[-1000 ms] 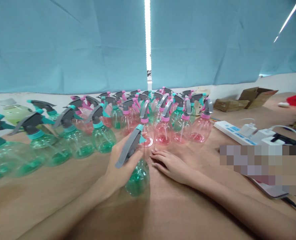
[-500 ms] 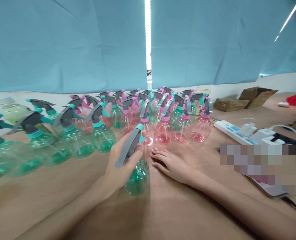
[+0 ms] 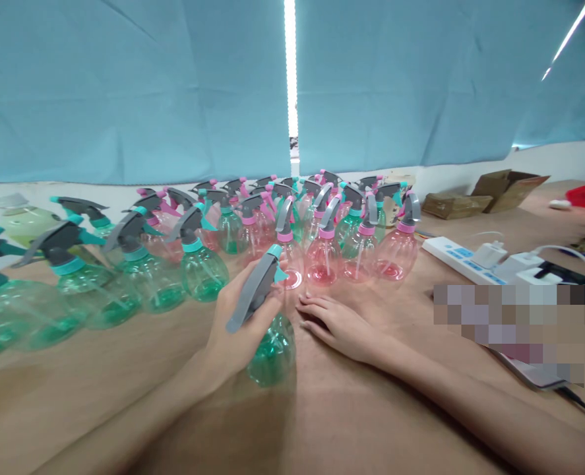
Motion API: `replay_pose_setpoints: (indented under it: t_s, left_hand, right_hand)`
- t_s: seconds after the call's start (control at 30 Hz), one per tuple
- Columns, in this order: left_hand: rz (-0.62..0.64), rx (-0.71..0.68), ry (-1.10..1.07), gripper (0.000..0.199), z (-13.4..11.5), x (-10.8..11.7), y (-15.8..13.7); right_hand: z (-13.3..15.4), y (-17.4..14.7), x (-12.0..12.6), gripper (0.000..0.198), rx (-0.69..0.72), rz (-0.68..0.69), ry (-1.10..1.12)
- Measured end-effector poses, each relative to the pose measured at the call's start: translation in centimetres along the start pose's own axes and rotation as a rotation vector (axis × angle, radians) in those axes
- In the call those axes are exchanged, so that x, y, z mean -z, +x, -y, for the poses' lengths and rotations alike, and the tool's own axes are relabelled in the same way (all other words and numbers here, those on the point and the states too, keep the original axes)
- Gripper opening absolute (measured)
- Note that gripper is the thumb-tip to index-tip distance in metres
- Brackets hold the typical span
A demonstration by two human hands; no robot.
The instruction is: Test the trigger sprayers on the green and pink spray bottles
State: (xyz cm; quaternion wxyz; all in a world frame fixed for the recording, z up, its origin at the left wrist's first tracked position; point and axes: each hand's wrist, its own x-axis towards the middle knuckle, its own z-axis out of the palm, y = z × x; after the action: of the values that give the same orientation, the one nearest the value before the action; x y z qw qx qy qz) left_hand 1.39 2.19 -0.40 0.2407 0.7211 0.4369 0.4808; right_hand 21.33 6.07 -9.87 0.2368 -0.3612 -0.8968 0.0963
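Observation:
My left hand point(image 3: 240, 313) is wrapped round the neck of a green spray bottle point(image 3: 273, 353), below its grey sprayer head with a teal nozzle. The bottle's sprayer leans up and to the right; whether its base touches the table cannot be made out. My right hand point(image 3: 339, 323) lies palm down on the table with its fingers stretched out, apart from the held bottle. Just beyond it stand pink spray bottles point(image 3: 322, 260) with grey heads. Left of my left hand is a row of green spray bottles point(image 3: 206, 270).
More green and pink bottles crowd the back of the table point(image 3: 371, 409). On the right lie a white power strip point(image 3: 463, 260) with plugs and cables, and a partly blurred-out phone-like device point(image 3: 534, 373). Cardboard boxes point(image 3: 510, 191) sit farther back. A blue curtain point(image 3: 134, 92) hangs behind.

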Motion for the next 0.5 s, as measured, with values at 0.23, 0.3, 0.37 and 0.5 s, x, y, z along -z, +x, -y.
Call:
replay_pose_setpoints:
  t_s: [0.23,0.3,0.37,0.5]
  left_hand:
    - [0.011,-0.001,0.006,0.011,-0.07,0.01,0.11]
    - [0.005,0.000,0.029,0.010,-0.21,0.02,0.16]
    - [0.002,0.003,0.061,0.011,-0.30,0.04,0.20]
    - [-0.001,-0.013,0.110,0.011,-0.35,0.12,0.26]
  right_hand:
    - [0.13,0.05,0.18,0.037,-0.003,0.017,0.003]
    - [0.18,0.07,0.25,0.037,-0.002,0.023,0.004]
    - [0.20,0.08,0.27,0.037,-0.004,0.026,0.003]
    - [0.17,0.09,0.21,0.037,-0.004,0.014,0.013]
